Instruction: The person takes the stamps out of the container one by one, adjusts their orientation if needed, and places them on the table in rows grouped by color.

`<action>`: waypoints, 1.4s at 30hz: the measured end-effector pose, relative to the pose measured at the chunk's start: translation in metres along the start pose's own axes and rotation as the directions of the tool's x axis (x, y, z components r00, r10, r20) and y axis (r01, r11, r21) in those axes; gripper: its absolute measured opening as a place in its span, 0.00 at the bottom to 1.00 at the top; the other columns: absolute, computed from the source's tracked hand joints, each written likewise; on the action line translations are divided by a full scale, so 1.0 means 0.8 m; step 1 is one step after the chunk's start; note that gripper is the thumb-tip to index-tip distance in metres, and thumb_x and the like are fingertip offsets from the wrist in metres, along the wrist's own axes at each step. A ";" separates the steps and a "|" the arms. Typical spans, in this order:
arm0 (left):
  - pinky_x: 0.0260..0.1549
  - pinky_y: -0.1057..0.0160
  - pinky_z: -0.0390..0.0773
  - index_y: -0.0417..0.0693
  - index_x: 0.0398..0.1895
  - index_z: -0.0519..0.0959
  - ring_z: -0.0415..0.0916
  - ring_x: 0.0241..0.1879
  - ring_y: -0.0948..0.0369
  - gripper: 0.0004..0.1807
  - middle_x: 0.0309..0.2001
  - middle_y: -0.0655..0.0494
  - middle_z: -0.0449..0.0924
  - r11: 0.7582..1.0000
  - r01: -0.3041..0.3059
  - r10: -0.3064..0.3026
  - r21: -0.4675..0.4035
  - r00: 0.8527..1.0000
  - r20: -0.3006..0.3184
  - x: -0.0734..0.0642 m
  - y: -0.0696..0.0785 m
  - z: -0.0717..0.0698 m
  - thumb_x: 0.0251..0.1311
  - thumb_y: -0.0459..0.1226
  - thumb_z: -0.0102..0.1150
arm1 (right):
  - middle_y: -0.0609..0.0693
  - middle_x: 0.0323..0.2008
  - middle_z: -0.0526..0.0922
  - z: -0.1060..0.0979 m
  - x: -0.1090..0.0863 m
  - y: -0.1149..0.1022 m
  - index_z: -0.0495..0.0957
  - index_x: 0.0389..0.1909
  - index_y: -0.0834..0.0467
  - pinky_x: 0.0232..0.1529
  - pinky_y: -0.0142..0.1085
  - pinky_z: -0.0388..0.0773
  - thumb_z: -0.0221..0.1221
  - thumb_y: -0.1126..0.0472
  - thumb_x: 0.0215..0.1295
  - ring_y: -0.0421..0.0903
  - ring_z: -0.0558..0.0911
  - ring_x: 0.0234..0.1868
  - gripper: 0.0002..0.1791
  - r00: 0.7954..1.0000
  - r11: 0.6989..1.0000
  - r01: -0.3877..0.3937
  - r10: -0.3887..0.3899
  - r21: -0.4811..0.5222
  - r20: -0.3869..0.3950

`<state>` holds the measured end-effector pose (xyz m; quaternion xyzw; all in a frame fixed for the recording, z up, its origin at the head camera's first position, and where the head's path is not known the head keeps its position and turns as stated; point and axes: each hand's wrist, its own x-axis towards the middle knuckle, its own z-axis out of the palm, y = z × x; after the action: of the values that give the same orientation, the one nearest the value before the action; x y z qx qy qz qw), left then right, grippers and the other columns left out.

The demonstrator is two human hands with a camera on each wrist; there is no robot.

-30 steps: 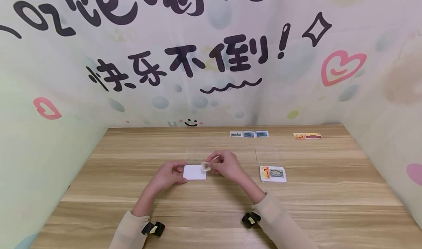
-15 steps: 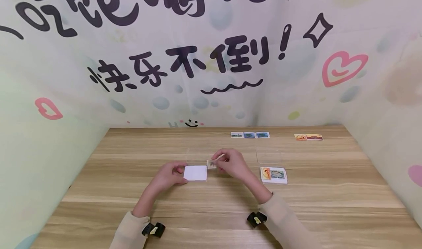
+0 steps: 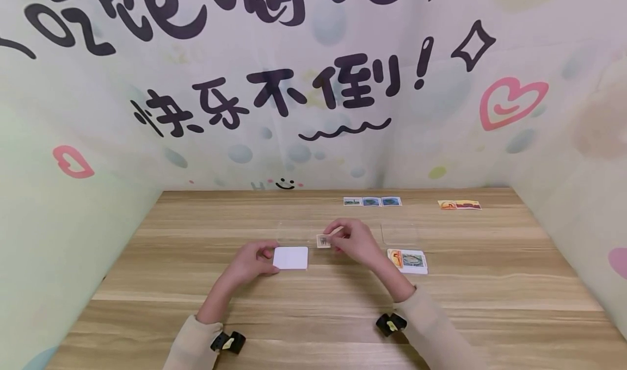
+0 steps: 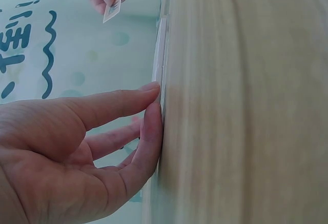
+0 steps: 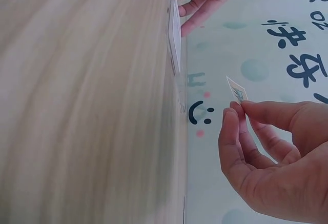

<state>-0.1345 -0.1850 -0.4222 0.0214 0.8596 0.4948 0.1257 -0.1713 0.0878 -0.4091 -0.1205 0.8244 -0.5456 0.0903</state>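
Note:
My right hand [image 3: 355, 242] pinches a small stamp [image 3: 323, 241] between thumb and fingertips, held above the table. In the right wrist view the stamp [image 5: 237, 89] shows a dark picture with a pale border. My left hand [image 3: 251, 261] grips the left edge of a flat stack of white cards [image 3: 291, 258], thumb at the near side and fingers at the far side. Side-on in the left wrist view, the white stack [image 4: 160, 49] lies low on the table under the left fingertips. To the right sits another white stack [image 3: 420, 269], topped by an orange stamp [image 3: 395, 258] and a greenish stamp [image 3: 413, 259].
Three bluish stamps [image 3: 372, 201] lie in a row near the back wall. Right of them are two orange-red stamps [image 3: 459, 204], side by side. Two clear plastic pieces [image 3: 399, 243] lie behind the stacks. A printed cloth [image 3: 235, 168] rises behind the wooden table [image 3: 313, 315].
My right hand has drawn the stamp away from the white stack's top right corner, moving right and slightly back. The left hand has stayed at the stack.

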 end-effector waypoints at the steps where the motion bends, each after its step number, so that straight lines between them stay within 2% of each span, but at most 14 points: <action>1: 0.33 0.63 0.85 0.24 0.61 0.77 0.74 0.33 0.59 0.31 0.41 0.43 0.76 1.000 0.000 0.000 0.000 1.000 -0.001 0.000 0.000 0.000 0.51 0.21 0.74 | 0.59 0.30 0.88 -0.001 0.000 0.000 0.85 0.42 0.65 0.34 0.41 0.84 0.65 0.71 0.70 0.56 0.85 0.30 0.03 1.000 1.000 0.002 -0.002 -0.001 0.000; 9: 0.33 0.63 0.84 0.25 0.62 0.77 0.74 0.34 0.59 0.31 0.42 0.43 0.76 1.000 -0.007 0.007 0.006 1.000 0.007 0.000 -0.001 0.000 0.52 0.22 0.75 | 0.64 0.29 0.86 -0.013 -0.002 0.000 0.84 0.44 0.67 0.36 0.44 0.86 0.65 0.69 0.71 0.56 0.83 0.30 0.05 1.000 1.000 0.018 -0.018 0.011 0.004; 13: 0.33 0.64 0.83 0.25 0.62 0.77 0.73 0.34 0.58 0.31 0.42 0.43 0.76 1.000 -0.010 0.010 0.008 1.000 0.010 0.000 -0.002 0.000 0.53 0.22 0.75 | 0.65 0.30 0.86 -0.020 -0.003 0.000 0.84 0.45 0.68 0.39 0.49 0.88 0.65 0.69 0.71 0.51 0.82 0.29 0.06 0.999 0.999 0.034 -0.034 0.021 0.008; 18: 0.33 0.65 0.83 0.25 0.61 0.78 0.74 0.34 0.59 0.31 0.41 0.43 0.76 1.000 -0.006 0.006 0.001 1.000 0.006 0.000 -0.002 0.000 0.52 0.22 0.75 | 0.65 0.31 0.85 -0.026 -0.002 0.000 0.84 0.46 0.70 0.40 0.50 0.89 0.65 0.70 0.71 0.47 0.81 0.29 0.07 1.000 0.999 0.023 -0.023 0.025 0.011; 27: 0.33 0.64 0.84 0.25 0.61 0.78 0.75 0.35 0.58 0.30 0.42 0.42 0.76 1.000 -0.005 0.005 -0.002 1.000 0.000 0.001 -0.002 0.000 0.51 0.21 0.75 | 0.61 0.34 0.88 -0.035 -0.002 0.000 0.84 0.46 0.69 0.40 0.49 0.90 0.64 0.71 0.72 0.52 0.87 0.29 0.06 0.999 0.998 -0.034 0.034 0.053 -0.002; 30: 0.34 0.64 0.84 0.25 0.60 0.78 0.75 0.35 0.58 0.30 0.42 0.42 0.76 1.000 -0.001 0.001 -0.004 1.000 -0.001 0.001 -0.002 0.000 0.51 0.21 0.75 | 0.61 0.34 0.88 -0.038 -0.001 0.003 0.83 0.46 0.71 0.40 0.49 0.90 0.63 0.72 0.72 0.50 0.88 0.29 0.06 1.000 0.997 -0.030 0.030 0.075 0.000; 36: 0.34 0.64 0.85 0.25 0.61 0.78 0.74 0.35 0.57 0.30 0.42 0.42 0.76 1.000 0.002 -0.002 -0.005 1.000 -0.002 0.000 -0.001 0.000 0.52 0.21 0.74 | 0.63 0.33 0.88 -0.044 -0.001 0.004 0.82 0.46 0.72 0.41 0.49 0.89 0.63 0.72 0.72 0.60 0.89 0.34 0.07 1.000 0.996 -0.023 0.024 0.081 -0.005; 42: 0.34 0.64 0.85 0.24 0.61 0.77 0.74 0.35 0.57 0.30 0.42 0.42 0.76 1.000 0.001 -0.001 -0.015 1.000 0.005 0.000 -0.001 -0.001 0.52 0.20 0.73 | 0.66 0.36 0.87 -0.049 -0.002 0.001 0.82 0.47 0.73 0.41 0.47 0.90 0.62 0.72 0.73 0.56 0.89 0.33 0.08 1.000 0.997 -0.005 0.005 0.073 -0.001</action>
<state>-0.1346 -0.1861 -0.4227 0.0213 0.8556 0.5010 0.1283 -0.1809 0.1233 -0.3947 -0.1145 0.8042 -0.5753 0.0954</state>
